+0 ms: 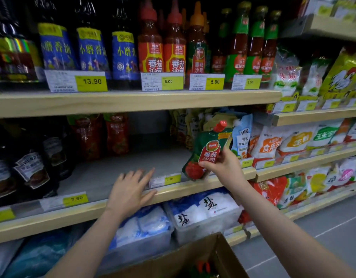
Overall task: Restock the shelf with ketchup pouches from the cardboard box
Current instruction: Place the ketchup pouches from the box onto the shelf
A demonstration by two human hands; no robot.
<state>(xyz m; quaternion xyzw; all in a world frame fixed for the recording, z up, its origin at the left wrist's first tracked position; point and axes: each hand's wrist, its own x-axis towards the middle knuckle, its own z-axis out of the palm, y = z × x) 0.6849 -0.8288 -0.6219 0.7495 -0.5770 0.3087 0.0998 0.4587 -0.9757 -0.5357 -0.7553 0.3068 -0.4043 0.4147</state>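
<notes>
My right hand (225, 165) grips a green and red ketchup pouch (205, 153) with a red cap, held upright at the front edge of the middle shelf (104, 173). My left hand (131, 187) lies open, palm down, on that shelf's wooden front lip, fingers spread over the bare grey board. Two red ketchup pouches (100, 133) stand at the back of the same shelf. The cardboard box (193, 259) sits low in front of me, open, with red caps showing inside.
Dark sauce bottles (30, 167) fill the left of the middle shelf and other pouches (241, 135) stand to the right. Bottles line the shelf above. Salt bags in clear bins (203, 215) sit below. Grey floor lies to the right.
</notes>
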